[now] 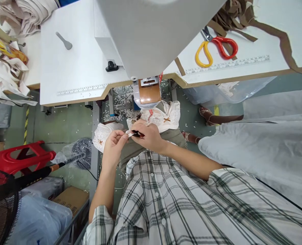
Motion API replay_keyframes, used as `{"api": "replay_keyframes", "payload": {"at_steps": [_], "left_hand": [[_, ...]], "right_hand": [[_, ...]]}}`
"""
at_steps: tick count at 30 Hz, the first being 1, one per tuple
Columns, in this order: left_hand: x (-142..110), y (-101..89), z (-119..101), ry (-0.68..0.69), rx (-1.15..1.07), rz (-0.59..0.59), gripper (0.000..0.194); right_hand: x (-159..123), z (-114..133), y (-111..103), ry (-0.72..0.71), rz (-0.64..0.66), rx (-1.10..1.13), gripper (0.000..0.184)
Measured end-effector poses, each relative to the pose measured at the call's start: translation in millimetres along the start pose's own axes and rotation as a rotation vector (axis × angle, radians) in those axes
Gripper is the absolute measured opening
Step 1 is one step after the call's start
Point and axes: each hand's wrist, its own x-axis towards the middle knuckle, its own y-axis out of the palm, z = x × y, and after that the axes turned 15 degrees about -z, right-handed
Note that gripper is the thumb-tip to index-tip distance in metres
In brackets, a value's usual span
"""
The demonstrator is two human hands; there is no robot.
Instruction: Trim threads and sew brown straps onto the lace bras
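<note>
My left hand (114, 144) pinches a narrow white strap (130, 133) between thumb and fingertips. Closed beside it, my right hand (151, 136) holds a small dark object with a hint of red (138, 134), mostly covered by the fingers, so its kind does not show. The two hands almost meet over my lap. Just behind the right hand lies a white lace bra (171, 115) with a small brown bow, below the machine's front end (149, 93). More white lace (105, 133) with a similar bow hangs to the left of my left hand.
The machine's white head (156, 37) overhangs the white worktable (74, 71). Scissors (214, 49) with yellow and red handles and brown fabric strips (273, 32) lie at right. A red stool (25, 156) and boxes (71, 199) stand left. Another person's feet (207, 115) show at right.
</note>
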Motion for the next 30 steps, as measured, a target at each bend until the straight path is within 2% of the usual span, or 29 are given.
{"api": "replay_keyframes", "payload": {"at_steps": [5, 11, 16, 20, 25, 28, 30], "left_hand": [[2.4, 0.3, -0.5, -0.04, 0.075, 0.156, 0.031], [-3.9, 3.0, 6.1, 0.05, -0.036, 0.032, 0.026], [-9.3, 4.5, 9.1, 0.082, -0.096, -0.002, 0.024], [-14.0, 5.3, 5.8, 0.132, -0.068, -0.062, 0.019], [-20.2, 0.3, 0.3, 0.189, 0.054, -0.136, 0.02], [-22.9, -3.3, -1.0, 0.252, 0.142, -0.181, 0.019], [-24.1, -4.1, -1.8, 0.244, 0.134, -0.182, 0.02]], "right_hand": [[-1.9, 3.2, 1.2, 0.056, -0.053, 0.033, 0.01], [-2.5, 2.6, -3.0, 0.133, -0.033, 0.018, 0.005], [-0.5, 5.8, -7.0, 0.143, -0.027, 0.053, 0.004], [0.1, 7.4, -10.9, 0.183, 0.067, 0.099, 0.008], [5.5, 15.8, -29.9, 0.368, 0.159, 0.201, 0.03], [15.0, 28.8, -42.8, 0.346, 0.276, 0.162, 0.023], [21.6, 38.3, -46.7, 0.301, 0.35, 0.109, 0.023]]}}
